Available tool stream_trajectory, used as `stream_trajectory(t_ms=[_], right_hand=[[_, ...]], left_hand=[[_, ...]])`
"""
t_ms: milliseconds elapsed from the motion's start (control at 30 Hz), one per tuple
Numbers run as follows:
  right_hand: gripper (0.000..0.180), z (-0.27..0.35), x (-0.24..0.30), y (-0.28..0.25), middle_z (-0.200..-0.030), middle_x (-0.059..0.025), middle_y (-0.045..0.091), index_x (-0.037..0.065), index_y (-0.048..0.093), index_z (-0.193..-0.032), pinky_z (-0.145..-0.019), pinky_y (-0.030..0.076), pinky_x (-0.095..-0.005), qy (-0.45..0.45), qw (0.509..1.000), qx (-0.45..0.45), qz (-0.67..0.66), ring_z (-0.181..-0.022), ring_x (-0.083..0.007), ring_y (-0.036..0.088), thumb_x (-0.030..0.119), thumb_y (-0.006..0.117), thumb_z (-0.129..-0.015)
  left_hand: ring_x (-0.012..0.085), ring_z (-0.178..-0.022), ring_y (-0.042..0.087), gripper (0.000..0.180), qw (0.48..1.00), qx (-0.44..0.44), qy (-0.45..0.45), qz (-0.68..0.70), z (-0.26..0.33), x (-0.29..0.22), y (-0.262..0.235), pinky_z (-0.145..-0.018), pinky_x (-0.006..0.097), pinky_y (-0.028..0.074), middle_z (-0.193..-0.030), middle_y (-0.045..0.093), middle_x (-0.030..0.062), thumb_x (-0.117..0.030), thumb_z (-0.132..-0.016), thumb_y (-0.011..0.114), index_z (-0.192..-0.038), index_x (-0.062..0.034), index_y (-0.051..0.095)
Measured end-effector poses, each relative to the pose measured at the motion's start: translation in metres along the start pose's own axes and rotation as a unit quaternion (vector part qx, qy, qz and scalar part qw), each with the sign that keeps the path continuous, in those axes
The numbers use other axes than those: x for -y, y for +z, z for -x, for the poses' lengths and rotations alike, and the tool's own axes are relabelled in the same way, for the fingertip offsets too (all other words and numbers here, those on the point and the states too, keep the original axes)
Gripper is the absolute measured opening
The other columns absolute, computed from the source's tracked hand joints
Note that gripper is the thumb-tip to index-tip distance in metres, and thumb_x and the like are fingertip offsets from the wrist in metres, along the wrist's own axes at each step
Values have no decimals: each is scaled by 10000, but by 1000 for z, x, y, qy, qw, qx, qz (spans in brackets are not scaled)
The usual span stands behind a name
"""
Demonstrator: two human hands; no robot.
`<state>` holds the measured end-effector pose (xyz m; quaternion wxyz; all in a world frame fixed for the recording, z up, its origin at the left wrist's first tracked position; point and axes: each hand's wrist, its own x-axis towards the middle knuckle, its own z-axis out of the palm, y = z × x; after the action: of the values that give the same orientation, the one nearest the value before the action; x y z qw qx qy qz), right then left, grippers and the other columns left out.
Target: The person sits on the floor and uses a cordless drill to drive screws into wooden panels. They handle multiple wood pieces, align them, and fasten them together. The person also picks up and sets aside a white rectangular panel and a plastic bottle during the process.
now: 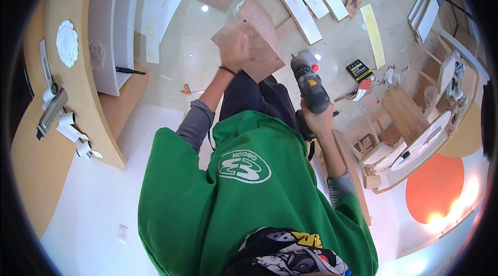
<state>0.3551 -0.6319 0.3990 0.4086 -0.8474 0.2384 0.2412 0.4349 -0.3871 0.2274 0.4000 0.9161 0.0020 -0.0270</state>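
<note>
My right hand (318,119) is wrapped round the grip of a dark grey cordless drill (311,89). The drill's chuck points away from me and to the left, apart from the wood. In front of my legs is an angled piece of brown wooden boards (259,32), with small dark holes in its right face. My left hand (236,50) is closed on this piece at its left side. Its fingers are blurred and partly hidden, so their exact grip is hard to make out.
White boards (293,3) and brown planks lie on the floor ahead. A black box (360,70) and scraps lie to the right, near a round-topped table (423,141). On the left stands a wooden counter (85,68) with a cordless tool (53,112) on it.
</note>
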Motion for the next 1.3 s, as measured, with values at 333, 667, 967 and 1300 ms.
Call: stream_trajectory(t_ms=[333,667,967,1300], right_hand=[[552,-44,69,57,-891,-203,681,45,572,-1157,-701,532,-432,-162,978,75,108,-818,-391,677,171,795,-668],[628,-73,108,79,-897,-189,681,37,534,-1183,-636,542,-442,-145,959,75,232,-760,-375,685,245,805,-656],[609,-86,118,66,-925,-169,678,42,536,-1179,-631,548,-429,-163,944,125,260,-768,-352,695,236,799,-665],[545,-127,161,41,-914,-147,669,22,544,-1095,-634,560,-447,-168,892,228,353,-762,-365,692,145,785,-622]], left_hand=[[96,-712,441,293,919,-51,-247,304,-82,100,-16,-685,255,416,-749,481,-9,-221,-1045,402,-1178,-77,621],[253,-871,598,616,886,313,-326,101,-93,69,-14,-831,348,463,-869,636,72,-633,-901,497,-1070,-67,672],[298,-990,651,713,888,349,-287,80,-109,54,-18,-912,357,473,-1052,707,166,-664,-880,498,-1165,-41,695],[275,-852,658,630,876,328,-326,137,-110,58,-7,-797,361,490,-906,706,178,-585,-860,566,-999,11,716]])
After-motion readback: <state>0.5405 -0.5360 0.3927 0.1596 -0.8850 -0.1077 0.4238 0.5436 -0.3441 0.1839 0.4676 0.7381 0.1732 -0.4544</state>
